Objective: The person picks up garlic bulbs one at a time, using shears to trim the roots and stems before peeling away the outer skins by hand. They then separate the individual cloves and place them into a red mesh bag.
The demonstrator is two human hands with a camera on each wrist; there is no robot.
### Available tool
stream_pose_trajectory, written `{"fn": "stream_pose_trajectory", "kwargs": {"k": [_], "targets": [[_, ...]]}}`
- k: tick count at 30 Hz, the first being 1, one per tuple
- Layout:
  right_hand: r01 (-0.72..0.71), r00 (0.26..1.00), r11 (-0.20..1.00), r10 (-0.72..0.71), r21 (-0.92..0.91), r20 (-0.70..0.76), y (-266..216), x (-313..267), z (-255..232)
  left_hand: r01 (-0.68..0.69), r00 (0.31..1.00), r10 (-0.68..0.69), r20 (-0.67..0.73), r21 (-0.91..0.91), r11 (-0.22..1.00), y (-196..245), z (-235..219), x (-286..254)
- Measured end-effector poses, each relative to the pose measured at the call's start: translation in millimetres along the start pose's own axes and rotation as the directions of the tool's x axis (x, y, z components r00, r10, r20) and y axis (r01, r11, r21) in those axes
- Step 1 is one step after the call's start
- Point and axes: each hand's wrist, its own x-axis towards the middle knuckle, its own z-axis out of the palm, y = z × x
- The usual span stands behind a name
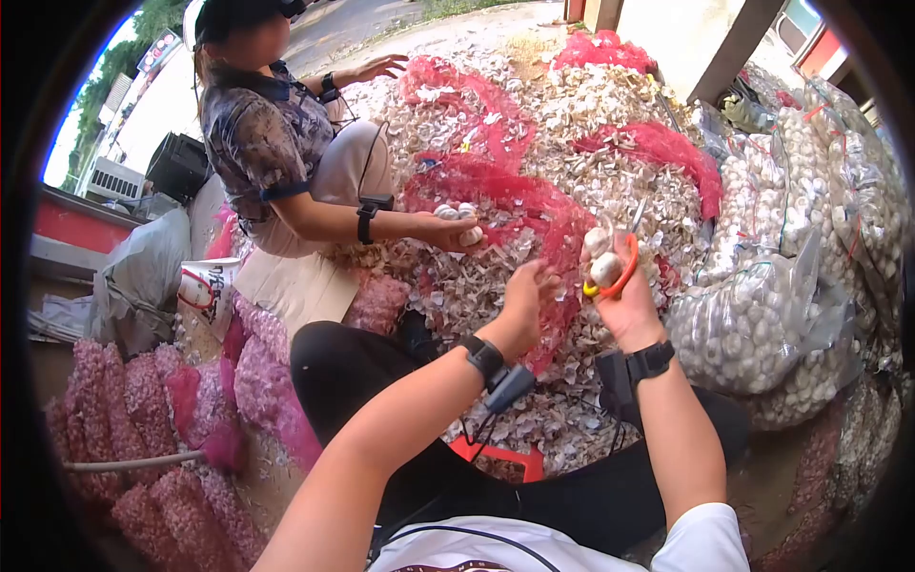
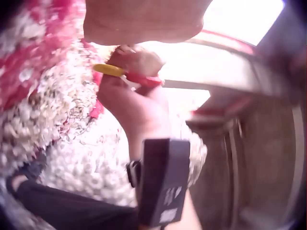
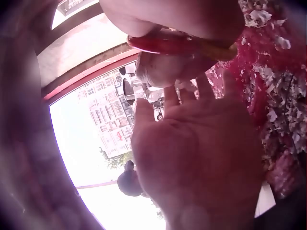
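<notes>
My right hand (image 1: 627, 310) grips scissors (image 1: 629, 265) with orange and yellow handles, the blades pointing up and away. Two white garlic bulbs are in the same hand: one bulb (image 1: 605, 270) lies against the handles, the other bulb (image 1: 597, 240) just beyond it. To the left, my left hand (image 1: 534, 303) is held up with nothing in it. Its palm and extended fingers show in the right wrist view, close to the garlic bulb (image 3: 160, 71). In the left wrist view the yellow scissor handle (image 2: 109, 70) sticks out from my right hand (image 2: 136, 108).
A person (image 1: 276, 143) sits opposite, with several bulbs (image 1: 459, 219) in one hand. Between us lies a heap of garlic skins (image 1: 610, 205) with red netting (image 1: 505, 195). Clear bags of garlic (image 1: 753, 324) stand right; pink mesh sacks (image 1: 143, 410) lie left. A red stool edge (image 1: 496, 458) shows below.
</notes>
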Motion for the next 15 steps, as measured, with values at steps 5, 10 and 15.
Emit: {"fn": "stream_pose_trajectory", "kwargs": {"k": [5, 10, 15], "targets": [[0.078, 0.990, 0.996, -0.082, -0.045, -0.115, -17, -23, 28, 0.189, 0.963, -0.249, -0.102, -0.401, 0.896, -76, -147, 131], [0.044, 0.969, 0.985, -0.083, -0.168, -0.233, -22, -23, 12, 0.090, 0.942, -0.267, -0.203, -0.614, 0.784, -112, -233, 187], [0.020, 0.961, 0.988, -0.062, -0.156, -0.269, -29, -18, 23, 0.061, 0.965, -0.218, -0.149, -0.676, 0.734, -71, -210, 191]]}}
